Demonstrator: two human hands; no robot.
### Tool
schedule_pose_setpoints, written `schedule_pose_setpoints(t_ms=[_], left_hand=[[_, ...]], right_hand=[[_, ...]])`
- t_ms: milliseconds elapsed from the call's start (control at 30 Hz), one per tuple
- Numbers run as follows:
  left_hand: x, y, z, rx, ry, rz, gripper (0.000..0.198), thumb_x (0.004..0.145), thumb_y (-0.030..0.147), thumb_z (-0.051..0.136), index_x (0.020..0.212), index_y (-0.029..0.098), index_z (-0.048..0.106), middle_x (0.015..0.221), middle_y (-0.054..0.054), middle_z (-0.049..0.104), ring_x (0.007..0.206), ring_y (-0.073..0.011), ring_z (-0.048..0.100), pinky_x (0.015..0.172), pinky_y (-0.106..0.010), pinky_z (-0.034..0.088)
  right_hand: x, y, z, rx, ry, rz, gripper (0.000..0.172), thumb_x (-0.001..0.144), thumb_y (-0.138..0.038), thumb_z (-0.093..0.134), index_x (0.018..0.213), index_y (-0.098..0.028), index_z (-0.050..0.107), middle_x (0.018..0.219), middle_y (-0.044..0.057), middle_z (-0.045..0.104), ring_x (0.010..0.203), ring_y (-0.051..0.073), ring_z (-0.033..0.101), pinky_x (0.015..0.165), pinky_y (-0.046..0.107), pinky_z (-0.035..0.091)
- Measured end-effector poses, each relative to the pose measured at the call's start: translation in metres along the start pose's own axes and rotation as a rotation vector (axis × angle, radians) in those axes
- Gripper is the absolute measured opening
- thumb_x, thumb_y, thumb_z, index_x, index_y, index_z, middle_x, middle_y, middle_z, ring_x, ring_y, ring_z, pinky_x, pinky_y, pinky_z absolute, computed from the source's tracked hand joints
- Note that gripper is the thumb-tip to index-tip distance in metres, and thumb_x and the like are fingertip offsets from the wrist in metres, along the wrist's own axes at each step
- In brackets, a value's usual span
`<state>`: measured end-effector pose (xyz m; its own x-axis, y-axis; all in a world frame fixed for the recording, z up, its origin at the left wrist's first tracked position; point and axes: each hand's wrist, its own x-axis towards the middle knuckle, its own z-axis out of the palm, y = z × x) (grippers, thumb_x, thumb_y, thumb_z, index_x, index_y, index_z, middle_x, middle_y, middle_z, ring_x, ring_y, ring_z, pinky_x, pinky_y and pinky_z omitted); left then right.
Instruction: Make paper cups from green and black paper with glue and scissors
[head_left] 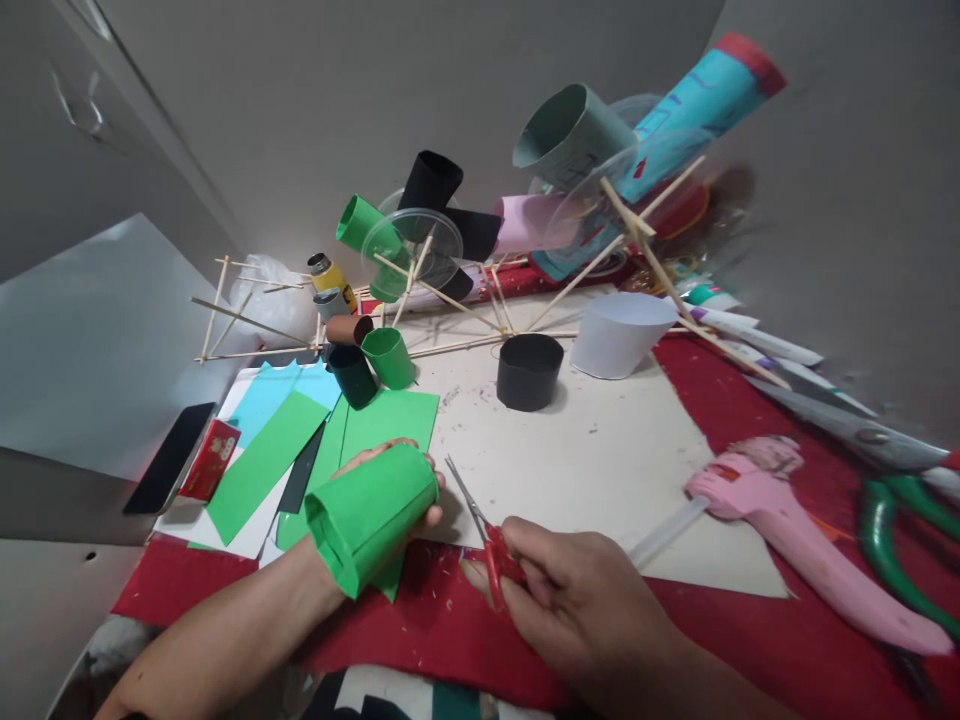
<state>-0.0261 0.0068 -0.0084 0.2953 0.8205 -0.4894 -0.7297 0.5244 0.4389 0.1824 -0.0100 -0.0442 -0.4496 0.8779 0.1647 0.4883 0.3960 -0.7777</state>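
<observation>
My left hand (435, 512) is wrapped around a green paper tube (375, 510), which lies tilted across the palm and hides most of the fingers. One end of the tube opens toward my forearm. Small red-handled scissors (492, 548) are in my right hand (574, 590), fingers at the handles. Their slim blades point up and left, close to the tube's far end but apart from it. Below and behind the tube lie green paper sheets (394, 415).
A black paper ring (529, 372) and a white one (621, 335) stand on the pale board (570, 480). Stick frames with paper-cup wheels (412, 235) rise behind. A pink glue gun (795, 530) and large green-handled scissors (892, 520) lie right; a phone (169, 460) lies left.
</observation>
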Motion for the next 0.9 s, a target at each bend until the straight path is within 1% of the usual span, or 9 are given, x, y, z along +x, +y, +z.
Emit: schedule_pose_setpoints(t_ms=[100,200,300,400,467,567,700,800,900], left_hand=[[-0.001,0.004,0.006,-0.063,0.078,0.041,0.020,0.088,0.021,0.059,0.105,0.017,0.066,0.101,-0.010,0.073,0.093,-0.0261,0.071,0.072,-0.034,0.060],[0.003,0.006,0.007,-0.065,0.127,0.096,0.030,0.089,0.021,0.055,0.118,0.014,0.061,0.108,-0.014,0.072,0.099,-0.0289,0.071,0.077,-0.035,0.060],[0.008,0.009,0.005,-0.074,0.094,0.150,0.032,0.090,0.028,0.054,0.116,0.010,0.061,0.109,-0.018,0.071,0.102,-0.0332,0.070,0.084,-0.039,0.059],[0.010,0.012,0.000,-0.098,0.050,0.177,0.036,0.089,0.034,0.058,0.114,0.008,0.061,0.109,-0.021,0.071,0.104,-0.0360,0.069,0.089,-0.041,0.056],[0.010,0.014,-0.003,-0.102,0.029,0.185,0.038,0.088,0.035,0.060,0.115,0.009,0.061,0.109,-0.022,0.071,0.104,-0.0351,0.069,0.089,-0.040,0.056],[0.009,0.017,-0.002,-0.106,0.020,0.207,0.038,0.090,0.037,0.060,0.116,0.009,0.061,0.105,-0.021,0.072,0.097,-0.0305,0.071,0.084,-0.038,0.056],[0.009,0.024,-0.001,-0.115,0.060,0.262,0.035,0.094,0.034,0.054,0.116,0.007,0.061,0.094,-0.016,0.073,0.084,-0.0239,0.071,0.077,-0.035,0.057],[0.015,0.028,-0.006,-0.098,0.079,0.278,0.031,0.095,0.032,0.053,0.113,0.008,0.062,0.086,-0.013,0.073,0.076,-0.0206,0.069,0.071,-0.032,0.056],[0.023,0.028,-0.017,-0.102,0.066,0.287,0.026,0.094,0.031,0.055,0.106,0.010,0.063,0.080,-0.010,0.071,0.071,-0.0195,0.067,0.070,-0.033,0.055]], right_hand=[[-0.001,0.001,-0.002,0.058,-0.002,-0.004,0.039,0.085,-0.035,0.052,0.060,-0.024,0.024,0.042,-0.010,0.027,0.038,0.009,0.027,0.040,0.023,0.021],[-0.002,-0.001,-0.007,0.097,-0.031,-0.001,0.037,0.087,-0.034,0.054,0.062,-0.024,0.028,0.045,-0.010,0.029,0.040,0.009,0.029,0.041,0.022,0.026],[-0.002,-0.002,-0.008,0.118,0.008,-0.039,0.037,0.089,-0.035,0.055,0.062,-0.024,0.032,0.046,-0.010,0.030,0.040,0.009,0.031,0.040,0.021,0.027],[-0.005,0.004,-0.003,0.118,0.040,-0.050,0.040,0.091,-0.038,0.057,0.061,-0.024,0.033,0.046,-0.009,0.034,0.039,0.008,0.033,0.041,0.021,0.028],[-0.006,0.010,0.001,0.096,0.060,-0.053,0.042,0.091,-0.041,0.058,0.061,-0.023,0.034,0.046,-0.009,0.035,0.039,0.008,0.034,0.041,0.021,0.028],[-0.006,0.016,0.005,0.069,0.121,-0.059,0.043,0.091,-0.048,0.056,0.061,-0.023,0.037,0.046,-0.009,0.032,0.040,0.009,0.034,0.041,0.022,0.028],[-0.005,0.007,-0.001,0.090,0.111,-0.057,0.043,0.091,-0.047,0.057,0.061,-0.023,0.038,0.048,-0.008,0.032,0.042,0.010,0.034,0.043,0.022,0.031],[-0.006,-0.001,-0.004,0.149,0.162,-0.084,0.035,0.090,-0.045,0.059,0.066,-0.023,0.047,0.052,-0.006,0.042,0.046,0.011,0.039,0.043,0.022,0.034],[-0.008,0.000,-0.004,0.203,0.200,-0.156,0.021,0.091,-0.041,0.060,0.084,-0.021,0.059,0.066,-0.001,0.056,0.053,0.014,0.050,0.047,0.023,0.042]])
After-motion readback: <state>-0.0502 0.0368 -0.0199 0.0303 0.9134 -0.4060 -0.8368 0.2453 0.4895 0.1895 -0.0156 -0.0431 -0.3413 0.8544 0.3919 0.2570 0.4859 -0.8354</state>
